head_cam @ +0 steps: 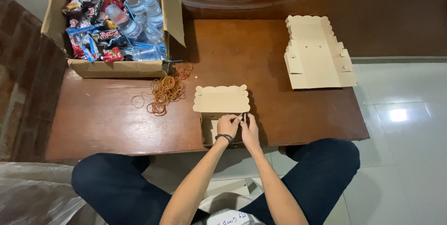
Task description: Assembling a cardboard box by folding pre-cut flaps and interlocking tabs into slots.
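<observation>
A small tan cardboard box with a scalloped lid standing open sits at the near edge of a low brown wooden table. My left hand, with a dark band at the wrist, and my right hand meet over the box's open front. Both pinch a small dark piece between the fingertips; it is too small to tell what it is. A pile of orange-brown rubber bands lies on the table just left of the box.
A large open carton at the back left holds snack packets and several clear water bottles. A stack of flat tan box blanks lies at the back right. My crossed legs in dark trousers press against the table's near edge; white tile floor lies right.
</observation>
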